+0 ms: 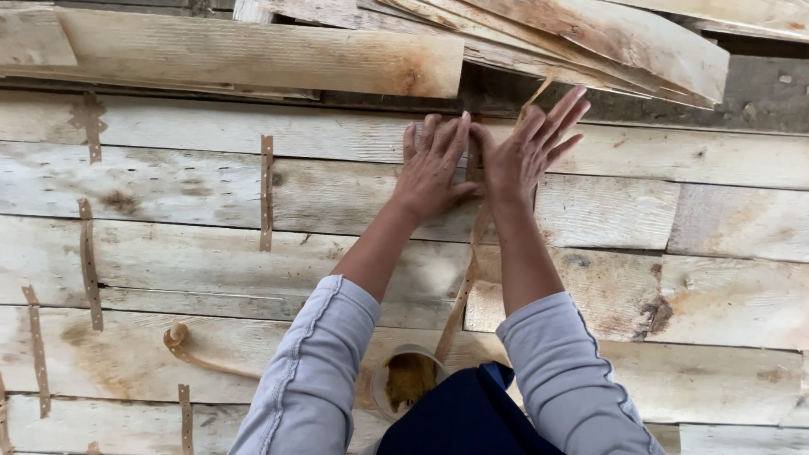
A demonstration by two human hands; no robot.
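On the sheet of pale veneer boards (211,194), both hands work side by side at the upper end of one long brown tape strip (462,295). This strip serves as the landmark for all positions below.

Left hand (434,164): the grip is open, palm down, fingers extended and close together. It lies flat on the wood just left of the strip, with the thumb reaching to the strip's edge. It encloses nothing.

Right hand (527,152): the grip is likewise open, fingers straight and fanned apart, pointing up and to the right. The palm lies over the strip or just right of it; whether the fingertips touch the wood cannot be told. It grasps nothing.

The tape strip is narrow, thin and flat. Its long axis runs from between the forearms, near the bottom of the view, up and slightly rightward to the hands, crossing several board seams. Its top end emerges above the right hand.

The boards are rough, pale, stained in rusty patches, and lie with their grain crosswise to the strip. Left of the strip, shorter tape pieces (266,192) stand across other seams, and a curled tape scrap (181,341) lies loose. Below the strip's lower end sits a round container of brownish paste (409,379). Beyond the strip's top end, loose veneer sheets (590,38) are stacked overlapping.
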